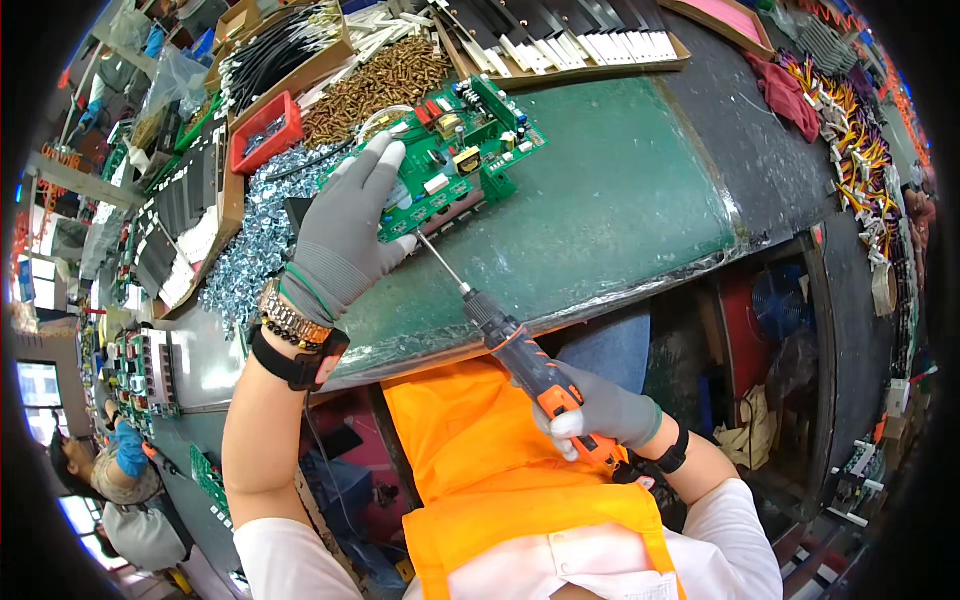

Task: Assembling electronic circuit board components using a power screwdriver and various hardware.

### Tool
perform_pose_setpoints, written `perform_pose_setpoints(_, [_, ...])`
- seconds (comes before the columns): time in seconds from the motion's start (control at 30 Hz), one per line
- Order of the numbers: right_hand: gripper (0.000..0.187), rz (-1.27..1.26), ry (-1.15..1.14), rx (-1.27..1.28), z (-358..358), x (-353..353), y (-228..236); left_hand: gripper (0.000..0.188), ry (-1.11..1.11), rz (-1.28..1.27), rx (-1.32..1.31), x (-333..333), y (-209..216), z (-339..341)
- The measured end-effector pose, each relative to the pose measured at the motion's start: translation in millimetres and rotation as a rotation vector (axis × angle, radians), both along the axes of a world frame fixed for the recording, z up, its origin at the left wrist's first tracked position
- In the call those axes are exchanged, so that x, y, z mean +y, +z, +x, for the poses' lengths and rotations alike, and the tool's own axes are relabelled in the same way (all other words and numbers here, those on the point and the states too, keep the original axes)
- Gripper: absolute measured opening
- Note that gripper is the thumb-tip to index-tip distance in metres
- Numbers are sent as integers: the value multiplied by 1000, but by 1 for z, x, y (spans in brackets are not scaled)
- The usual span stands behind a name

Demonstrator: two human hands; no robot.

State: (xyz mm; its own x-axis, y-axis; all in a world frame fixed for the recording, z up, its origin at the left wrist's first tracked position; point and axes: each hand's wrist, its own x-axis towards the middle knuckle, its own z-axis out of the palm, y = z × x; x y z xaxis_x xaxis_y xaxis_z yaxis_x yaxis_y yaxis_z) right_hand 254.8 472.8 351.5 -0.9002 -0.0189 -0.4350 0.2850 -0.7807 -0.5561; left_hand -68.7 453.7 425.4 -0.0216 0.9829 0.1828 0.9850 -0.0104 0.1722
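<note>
A green circuit board (pixel 450 165) with upright parts, coils and capacitors is tilted above the green work mat. My left hand (pixel 345 230), in a grey glove with pale fingertips, grips its left side, the fingers over the top and the thumb at the near edge. My right hand (pixel 605 410), also gloved, is wrapped round the grip of a black and orange electric screwdriver (pixel 515 350). Its long thin bit points up and left, the tip at the board's near edge beside my left thumb. Whether the tip sits in a screw is too small to tell.
Silvery metal clips (pixel 255 245) lie heaped left of the board, near a red bin (pixel 267 135). Behind are brass-coloured fasteners (pixel 385 80) and a cardboard tray (pixel 625 66) of black and white strips. Bundled wires (pixel 865 165) hang at the right. A co-worker (pixel 130 475) is at far left.
</note>
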Motion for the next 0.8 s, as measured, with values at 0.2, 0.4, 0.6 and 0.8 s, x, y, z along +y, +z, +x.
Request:
perform_pose_setpoints(0.2, [59, 25, -6, 11, -2, 2, 4, 87, 21, 22, -5, 1, -1, 3])
perform_pose_setpoints(0.4, [57, 13, 20, -25, -2, -7, 9, 88, 20, 33, -8, 0, -3, 3])
perform_pose_setpoints(0.6, [56, -51, -18, -57, -9, -15, 19, 87, -1, 49, -5, -1, -4, 1])
perform_pose_setpoints(0.8, [63, -51, 19, -19, -9, -16, 15, 86, -16, 61, 13, 1, -8, -2])
